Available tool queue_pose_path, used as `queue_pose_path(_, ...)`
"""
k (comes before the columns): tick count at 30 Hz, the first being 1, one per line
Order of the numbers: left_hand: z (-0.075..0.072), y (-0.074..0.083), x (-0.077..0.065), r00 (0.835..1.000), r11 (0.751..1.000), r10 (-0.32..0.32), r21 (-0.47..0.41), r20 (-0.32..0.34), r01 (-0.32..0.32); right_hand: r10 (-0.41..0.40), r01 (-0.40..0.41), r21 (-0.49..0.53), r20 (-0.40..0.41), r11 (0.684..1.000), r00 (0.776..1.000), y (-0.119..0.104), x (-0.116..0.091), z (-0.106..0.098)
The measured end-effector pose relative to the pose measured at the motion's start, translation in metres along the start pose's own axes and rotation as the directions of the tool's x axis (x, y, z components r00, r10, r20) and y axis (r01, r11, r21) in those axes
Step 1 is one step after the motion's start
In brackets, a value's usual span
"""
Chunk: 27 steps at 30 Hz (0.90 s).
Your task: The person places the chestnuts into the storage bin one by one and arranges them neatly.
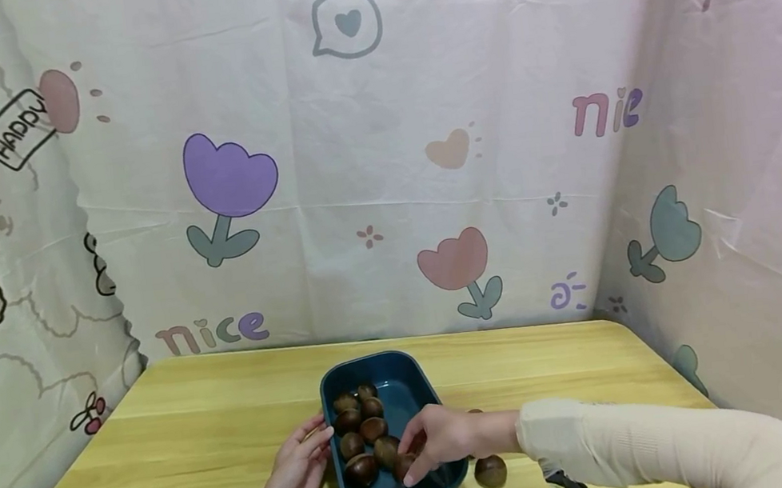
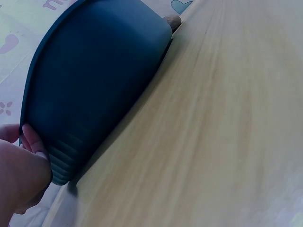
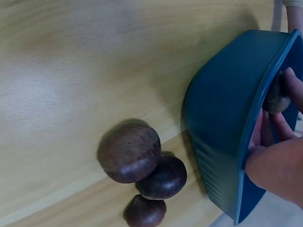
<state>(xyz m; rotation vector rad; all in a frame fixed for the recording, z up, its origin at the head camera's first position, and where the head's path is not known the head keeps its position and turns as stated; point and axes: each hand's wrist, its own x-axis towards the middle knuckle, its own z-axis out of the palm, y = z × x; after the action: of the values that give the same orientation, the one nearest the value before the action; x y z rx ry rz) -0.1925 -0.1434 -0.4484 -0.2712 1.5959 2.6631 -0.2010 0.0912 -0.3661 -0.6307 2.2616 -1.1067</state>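
A dark blue plastic container (image 1: 406, 379) sits on the table with several brown chestnuts (image 1: 362, 469) in it, mostly along its left side. My left hand (image 1: 299, 468) pinches the container's left rim, as the left wrist view also shows with the hand (image 2: 23, 172) at the edge of the outer wall (image 2: 99, 71). Inside the container, near its right side, my right hand (image 1: 438, 436) holds a chestnut (image 1: 405, 465) between thumb and fingers. That chestnut (image 3: 277, 97) is partly hidden by the fingers in the right wrist view.
Right of the container lie loose chestnuts (image 1: 490, 472), partly behind the right forearm; three (image 3: 130, 151) show close together in the right wrist view. The wooden table (image 1: 235, 399) ends at a printed curtain (image 1: 352, 160) behind and at both sides.
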Motion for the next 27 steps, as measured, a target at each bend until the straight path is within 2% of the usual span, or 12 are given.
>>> queue_pose_path(4, 0.001, -0.001, 0.001, 1.000, 1.000, 0.013, -0.012, 0.002, -0.013, 0.061, -0.063, 0.060, 0.041, 0.996, 0.997, -0.004, 0.005, 0.004)
queue_pose_path(9, 0.000, -0.002, 0.001, 1.000, 0.999, 0.025, -0.024, 0.005, -0.025, 0.091, -0.094, 0.071, 0.054, 0.993, 0.994, -0.005, 0.009, 0.010)
queue_pose_path(19, -0.001, -0.002, 0.001, 1.000, 0.999, 0.019, -0.027, 0.004, -0.019, 0.083, -0.082, 0.054, -0.027, 0.995, 0.996, 0.001, 0.017, 0.022)
queue_pose_path(27, 0.000, -0.001, 0.001, 1.000, 0.999, 0.020, -0.033, -0.003, -0.020, 0.014, -0.016, -0.034, -0.057, 0.999, 0.998, 0.002, 0.015, 0.025)
